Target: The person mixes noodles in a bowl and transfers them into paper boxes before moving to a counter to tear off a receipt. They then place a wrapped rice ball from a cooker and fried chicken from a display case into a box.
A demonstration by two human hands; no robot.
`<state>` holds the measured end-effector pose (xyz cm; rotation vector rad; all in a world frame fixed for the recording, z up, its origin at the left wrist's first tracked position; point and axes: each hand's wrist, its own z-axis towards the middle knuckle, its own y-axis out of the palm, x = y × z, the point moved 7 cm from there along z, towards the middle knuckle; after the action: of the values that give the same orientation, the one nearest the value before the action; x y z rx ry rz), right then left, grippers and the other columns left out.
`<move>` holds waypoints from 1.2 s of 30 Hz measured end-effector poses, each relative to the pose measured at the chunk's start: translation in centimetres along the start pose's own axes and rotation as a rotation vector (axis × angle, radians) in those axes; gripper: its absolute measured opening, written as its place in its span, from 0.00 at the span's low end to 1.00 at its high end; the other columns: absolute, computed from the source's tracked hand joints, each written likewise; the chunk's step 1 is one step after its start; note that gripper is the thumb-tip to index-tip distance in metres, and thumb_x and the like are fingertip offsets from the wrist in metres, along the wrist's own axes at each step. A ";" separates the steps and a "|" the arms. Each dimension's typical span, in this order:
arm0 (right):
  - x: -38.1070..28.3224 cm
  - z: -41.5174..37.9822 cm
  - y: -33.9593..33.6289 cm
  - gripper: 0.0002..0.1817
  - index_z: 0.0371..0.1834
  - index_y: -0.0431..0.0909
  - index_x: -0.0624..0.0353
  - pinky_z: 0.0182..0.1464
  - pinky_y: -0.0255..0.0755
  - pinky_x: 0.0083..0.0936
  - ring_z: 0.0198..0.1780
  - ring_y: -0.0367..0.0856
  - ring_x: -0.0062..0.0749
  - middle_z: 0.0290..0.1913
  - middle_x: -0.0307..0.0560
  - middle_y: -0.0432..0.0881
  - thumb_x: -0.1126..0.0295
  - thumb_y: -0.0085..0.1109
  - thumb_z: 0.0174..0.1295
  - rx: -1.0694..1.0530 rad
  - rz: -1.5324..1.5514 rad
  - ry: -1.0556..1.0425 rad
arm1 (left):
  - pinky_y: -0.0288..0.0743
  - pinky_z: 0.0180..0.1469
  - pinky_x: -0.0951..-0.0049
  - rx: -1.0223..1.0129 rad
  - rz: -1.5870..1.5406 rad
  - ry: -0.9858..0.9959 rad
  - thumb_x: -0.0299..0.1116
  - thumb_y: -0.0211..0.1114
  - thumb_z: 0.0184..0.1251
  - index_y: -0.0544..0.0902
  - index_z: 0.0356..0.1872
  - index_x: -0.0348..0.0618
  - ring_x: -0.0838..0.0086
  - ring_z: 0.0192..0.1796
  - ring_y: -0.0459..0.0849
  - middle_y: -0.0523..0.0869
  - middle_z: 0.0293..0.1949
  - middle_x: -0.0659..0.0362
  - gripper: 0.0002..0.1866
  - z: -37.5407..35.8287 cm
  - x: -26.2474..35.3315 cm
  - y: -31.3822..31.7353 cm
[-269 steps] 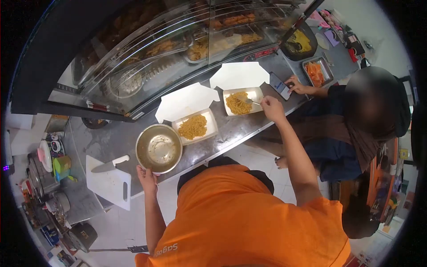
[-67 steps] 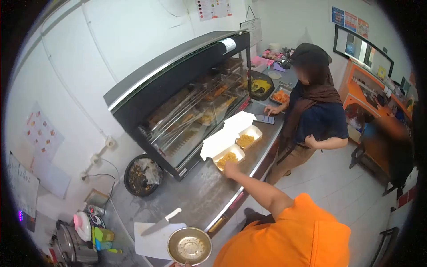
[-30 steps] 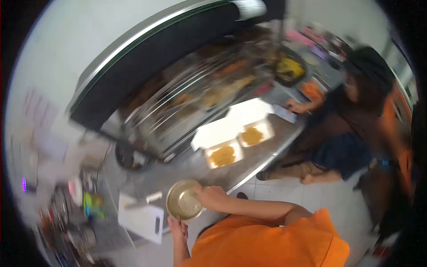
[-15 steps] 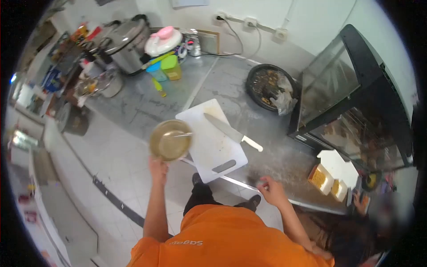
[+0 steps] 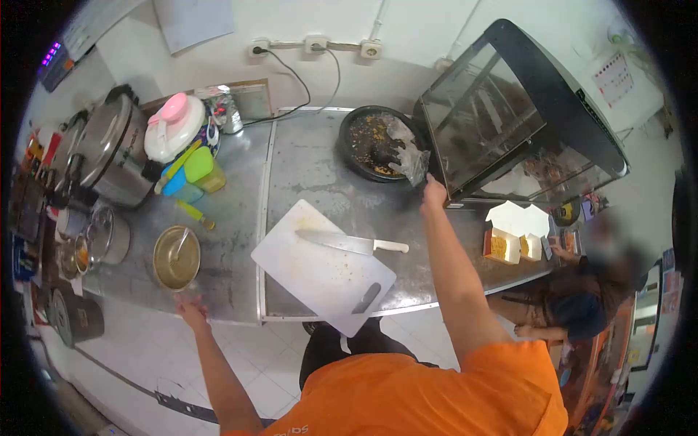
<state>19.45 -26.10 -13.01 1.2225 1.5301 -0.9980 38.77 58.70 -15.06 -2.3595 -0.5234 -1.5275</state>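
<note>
A metal bowl (image 5: 177, 258) with a utensil leaning inside stands on the left part of the steel counter. Just below its near rim is my left hand (image 5: 193, 310), empty, with the fingers apart and a bit blurred. My right hand (image 5: 434, 193) reaches far forward, its fingers closed at the corner of a crumpled clear plastic bag (image 5: 413, 161). That bag hangs over the rim of a round black pan (image 5: 356, 163) with brown crumbs in it. Between my arms lies a white cutting board (image 5: 309, 269) bearing a knife (image 5: 349, 242) with a white handle.
A black glass display case (image 5: 502, 116) stands at the back right, with an open white box (image 5: 502, 243) of food before it. A person (image 5: 589, 283) sits at the right. Pressure cooker (image 5: 116, 152), plastic containers (image 5: 205, 171) and pots crowd the left.
The bowl has gone from my left hand onto the counter, and that hand has come off it. My right hand has moved forward to the bag at the pan. The view has shifted left.
</note>
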 end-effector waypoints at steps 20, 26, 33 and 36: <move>-1.1 -25.9 -7.1 0.15 0.52 0.85 0.60 0.45 0.72 0.32 0.38 0.76 0.32 0.33 0.39 0.75 0.65 0.51 0.74 -0.670 0.078 0.167 | 0.81 0.38 0.64 -1.060 0.459 0.863 0.26 0.72 0.63 0.84 0.44 0.40 0.59 0.34 0.88 0.88 0.35 0.51 0.10 -46.3 -0.8 36.1; 2.1 -18.3 -15.0 0.11 0.49 0.82 0.59 0.34 0.72 0.23 0.31 0.74 0.20 0.31 0.37 0.79 0.71 0.52 0.71 -0.925 0.360 0.762 | 0.78 0.44 0.55 -1.094 0.643 1.243 0.27 0.67 0.63 0.86 0.34 0.41 0.52 0.38 0.84 0.87 0.32 0.51 0.02 -59.4 -2.7 37.5; -1.7 -11.4 -19.8 0.30 0.71 0.66 0.62 0.59 0.79 0.44 0.53 0.83 0.49 0.60 0.58 0.78 0.47 0.39 0.81 -0.692 0.885 0.806 | 0.78 0.45 0.57 -1.236 0.799 1.284 0.25 0.69 0.59 0.87 0.32 0.41 0.53 0.40 0.85 0.88 0.35 0.52 0.01 -67.6 -7.8 41.9; -6.8 -10.4 -23.3 0.36 0.77 0.60 0.56 0.65 0.73 0.54 0.55 0.81 0.52 0.60 0.56 0.78 0.39 0.36 0.79 -0.778 0.906 0.709 | 0.78 0.44 0.58 -1.300 0.790 1.310 0.25 0.71 0.59 0.87 0.34 0.41 0.53 0.40 0.86 0.89 0.38 0.51 0.03 -70.3 -7.8 43.7</move>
<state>-4.43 -22.10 -2.60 1.4768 1.3654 0.6380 -1.86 -11.20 4.35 -0.9536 1.8093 -2.6313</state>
